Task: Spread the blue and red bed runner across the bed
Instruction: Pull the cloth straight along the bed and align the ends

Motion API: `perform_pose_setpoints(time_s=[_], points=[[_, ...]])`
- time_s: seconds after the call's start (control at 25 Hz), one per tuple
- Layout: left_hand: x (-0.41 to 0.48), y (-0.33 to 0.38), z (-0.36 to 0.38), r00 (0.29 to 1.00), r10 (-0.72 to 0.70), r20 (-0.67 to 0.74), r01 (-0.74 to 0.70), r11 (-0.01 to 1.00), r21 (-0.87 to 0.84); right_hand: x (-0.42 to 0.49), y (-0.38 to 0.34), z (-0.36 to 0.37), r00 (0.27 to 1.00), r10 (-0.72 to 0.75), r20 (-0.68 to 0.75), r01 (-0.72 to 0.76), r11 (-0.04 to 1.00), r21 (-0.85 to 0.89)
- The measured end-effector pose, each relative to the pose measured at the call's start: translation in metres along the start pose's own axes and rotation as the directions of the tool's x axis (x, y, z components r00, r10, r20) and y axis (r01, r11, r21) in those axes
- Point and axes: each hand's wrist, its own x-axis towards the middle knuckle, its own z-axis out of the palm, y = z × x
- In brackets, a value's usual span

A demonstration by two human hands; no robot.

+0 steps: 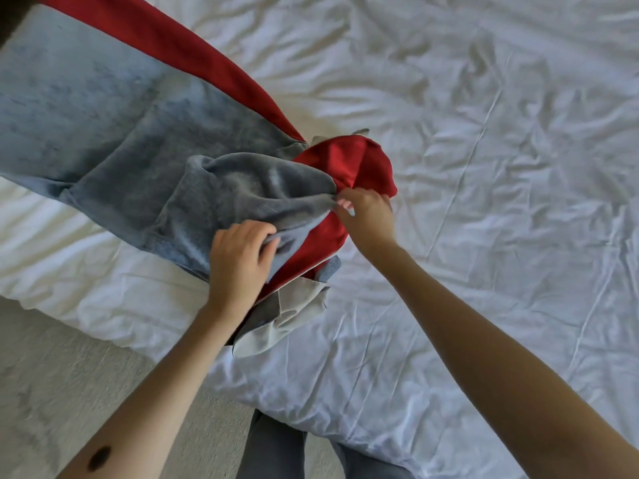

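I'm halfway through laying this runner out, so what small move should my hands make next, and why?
Probably pull the bunched end away over the bare sheet. The left hand and right hand both grip the runner, one stretch already lies flat, and this end sits folded in a heap.

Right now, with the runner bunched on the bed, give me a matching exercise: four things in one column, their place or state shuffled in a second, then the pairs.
Column one:
1. left hand
2. right hand
3. sheet
4. carpet

Column two:
A. white and wrinkled, covers the bed
B. pinches blue cloth of the runner beside its red bunch
C. grips a blue fold nearer the bed's edge
D. beige, lower left, beside the bed

Pairs: 1-C, 2-B, 3-A, 4-D.
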Motion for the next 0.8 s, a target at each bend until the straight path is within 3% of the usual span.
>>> perform_pose_setpoints(time_s=[0.28,0.64,0.72,0.8], points=[[0.048,-0.061,-0.039,0.954,-0.182,-0.24,0.17,0.983,-0.07,0.07,-0.095,-0.01,0.964,-0.212,-0.161,0.219,0.975,0.027],[0.048,-0.14,-0.038,0.962,-0.267,-0.054,0.27,0.96,0.066,0.087,-0.134,0.048,0.958,-0.286,0.003,0.284,0.95,-0.126],[0.045,-0.133,-0.034,0.959,-0.274,-0.068,0.28,0.955,0.095,0.079,-0.124,0.046,0.955,-0.297,-0.01,0.295,0.95,-0.103],[0.036,-0.114,-0.028,0.977,-0.191,-0.093,0.202,0.97,0.136,0.064,-0.103,0.036,0.95,-0.295,-0.106,0.289,0.955,-0.069]])
